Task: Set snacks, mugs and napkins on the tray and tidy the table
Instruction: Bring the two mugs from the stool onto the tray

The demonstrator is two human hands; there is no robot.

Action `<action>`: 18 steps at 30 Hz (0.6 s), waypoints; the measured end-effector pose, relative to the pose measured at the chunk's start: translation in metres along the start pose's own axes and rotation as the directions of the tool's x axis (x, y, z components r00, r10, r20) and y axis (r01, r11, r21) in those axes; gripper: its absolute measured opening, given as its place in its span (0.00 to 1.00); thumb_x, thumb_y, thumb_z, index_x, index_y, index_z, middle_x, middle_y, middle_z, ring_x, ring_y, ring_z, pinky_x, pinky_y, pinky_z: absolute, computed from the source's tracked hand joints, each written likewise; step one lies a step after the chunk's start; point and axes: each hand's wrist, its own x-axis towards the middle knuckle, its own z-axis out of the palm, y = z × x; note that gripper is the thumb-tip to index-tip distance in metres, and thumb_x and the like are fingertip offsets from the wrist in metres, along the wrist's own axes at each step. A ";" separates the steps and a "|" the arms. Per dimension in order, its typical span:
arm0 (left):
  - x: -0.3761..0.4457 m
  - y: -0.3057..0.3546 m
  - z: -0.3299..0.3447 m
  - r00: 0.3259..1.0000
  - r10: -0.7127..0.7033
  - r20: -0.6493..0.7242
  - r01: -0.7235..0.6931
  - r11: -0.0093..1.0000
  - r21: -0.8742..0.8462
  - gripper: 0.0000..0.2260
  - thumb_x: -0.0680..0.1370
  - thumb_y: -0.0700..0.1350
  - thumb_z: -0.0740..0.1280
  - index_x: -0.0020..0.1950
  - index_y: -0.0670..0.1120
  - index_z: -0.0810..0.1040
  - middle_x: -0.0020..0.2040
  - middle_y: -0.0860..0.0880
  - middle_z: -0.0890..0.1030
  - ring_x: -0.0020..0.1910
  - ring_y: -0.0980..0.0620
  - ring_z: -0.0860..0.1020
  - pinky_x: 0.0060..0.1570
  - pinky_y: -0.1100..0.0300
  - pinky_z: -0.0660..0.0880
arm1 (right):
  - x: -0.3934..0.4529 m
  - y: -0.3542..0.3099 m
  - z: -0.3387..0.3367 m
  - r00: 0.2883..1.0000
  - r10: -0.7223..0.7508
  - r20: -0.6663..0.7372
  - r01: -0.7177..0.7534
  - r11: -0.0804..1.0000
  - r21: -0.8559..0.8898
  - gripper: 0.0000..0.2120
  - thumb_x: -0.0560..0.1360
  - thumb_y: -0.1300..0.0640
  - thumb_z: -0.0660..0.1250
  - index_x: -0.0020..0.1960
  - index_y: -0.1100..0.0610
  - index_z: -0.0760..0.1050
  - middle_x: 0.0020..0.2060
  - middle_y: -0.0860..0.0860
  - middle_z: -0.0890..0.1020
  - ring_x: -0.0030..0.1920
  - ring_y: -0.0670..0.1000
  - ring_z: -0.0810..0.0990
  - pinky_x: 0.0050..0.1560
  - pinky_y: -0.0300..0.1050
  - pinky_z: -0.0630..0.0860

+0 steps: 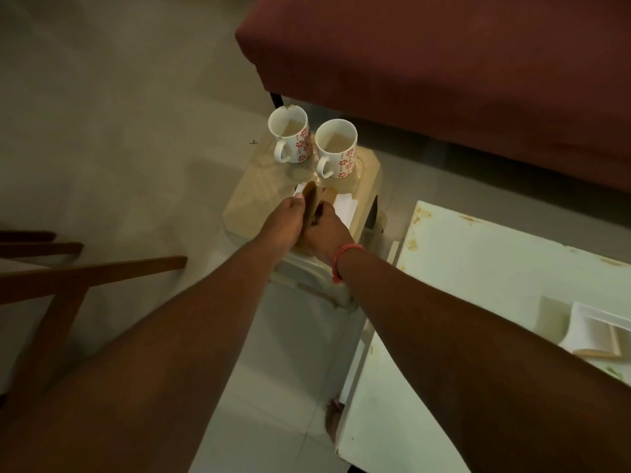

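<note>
Two white mugs with red flower prints, one on the left [290, 136] and one on the right [337, 149], stand at the far end of a beige plastic stool [254, 199]. Both hold a pale drink. In front of them is a wooden napkin holder [316, 198] with white napkins [345, 207] in it. My left hand [288, 221] grips the holder's left side. My right hand [324, 233], with a red thread on its wrist, grips the right side. My hands hide the lower part of the holder.
A maroon sofa [444, 63] runs along the back, close behind the stool. A white, stained table [495, 268] stands to the right, with a second wooden holder of white napkins [597, 334] on its right edge. A wooden chair frame [68, 278] is at the left.
</note>
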 end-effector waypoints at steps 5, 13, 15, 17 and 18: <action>0.016 0.012 -0.009 0.997 0.041 -0.061 -0.034 0.993 0.110 0.21 0.83 0.58 0.50 0.60 0.47 0.76 0.48 0.51 0.77 0.50 0.50 0.73 0.47 0.56 0.66 | 0.018 -0.008 -0.022 0.990 -0.001 -0.144 -0.009 0.998 -0.068 0.15 0.80 0.58 0.61 0.66 0.56 0.69 0.54 0.53 0.79 0.58 0.56 0.79 0.54 0.47 0.74; 0.079 0.050 -0.065 0.825 0.498 -0.269 -0.228 0.727 0.647 0.29 0.74 0.52 0.69 0.72 0.43 0.65 0.70 0.40 0.65 0.68 0.39 0.66 0.59 0.45 0.72 | 0.077 -0.054 -0.088 0.877 -0.364 -0.315 0.097 0.775 -0.625 0.43 0.69 0.52 0.74 0.78 0.53 0.56 0.75 0.57 0.59 0.71 0.62 0.64 0.67 0.59 0.69; 0.096 0.058 -0.069 0.829 0.532 -0.173 -0.268 0.649 0.712 0.36 0.72 0.53 0.70 0.75 0.45 0.59 0.74 0.40 0.60 0.71 0.37 0.62 0.62 0.42 0.71 | 0.095 -0.069 -0.094 0.934 -0.325 -0.150 0.117 0.673 -0.730 0.49 0.68 0.52 0.76 0.80 0.48 0.50 0.79 0.56 0.51 0.75 0.65 0.58 0.70 0.63 0.66; 0.111 0.067 -0.067 0.832 0.549 -0.077 -0.304 0.567 0.766 0.41 0.72 0.55 0.71 0.78 0.47 0.53 0.78 0.40 0.54 0.73 0.35 0.59 0.65 0.39 0.68 | 0.109 -0.080 -0.096 0.963 -0.267 0.034 0.171 0.506 -0.846 0.51 0.67 0.52 0.78 0.80 0.46 0.50 0.79 0.55 0.51 0.74 0.66 0.60 0.68 0.63 0.69; 0.119 0.073 -0.065 0.841 0.541 -0.035 -0.313 0.536 0.784 0.43 0.72 0.55 0.71 0.79 0.48 0.51 0.79 0.40 0.52 0.74 0.35 0.57 0.66 0.38 0.67 | 0.114 -0.084 -0.095 0.963 -0.248 0.106 0.204 0.414 -0.887 0.50 0.67 0.52 0.78 0.79 0.45 0.51 0.79 0.55 0.53 0.73 0.66 0.64 0.66 0.62 0.72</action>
